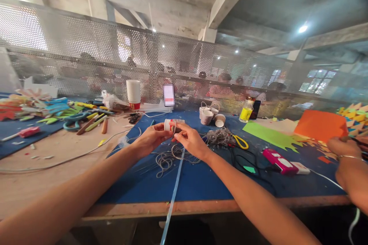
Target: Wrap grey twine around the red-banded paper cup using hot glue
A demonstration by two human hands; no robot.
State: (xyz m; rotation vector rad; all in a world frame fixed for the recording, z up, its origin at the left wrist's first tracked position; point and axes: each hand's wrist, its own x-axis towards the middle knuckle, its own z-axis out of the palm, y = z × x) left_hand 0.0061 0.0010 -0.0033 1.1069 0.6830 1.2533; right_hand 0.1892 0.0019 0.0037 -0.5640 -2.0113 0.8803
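Observation:
My left hand (151, 138) is closed on a small white and red paper cup (167, 124) lying on its side above the blue mat. Grey cord wraps round part of the cup. My right hand (191, 139) presses its fingers on that cord at the cup's side; the fingertips partly hide it. Loose loops of grey cord (164, 164) lie on the mat below both hands. A larger tangle of grey cord (220, 136) sits to the right, beside yellow-handled scissors (240, 142).
Cord-wrapped cups (206, 116) and a glue bottle (246, 111) stand behind. A paper cup stack (133, 93) and a phone (169, 95) are near the mesh screen. Tools lie left. A pink power strip (280, 162) and another person's hand (346, 157) are right.

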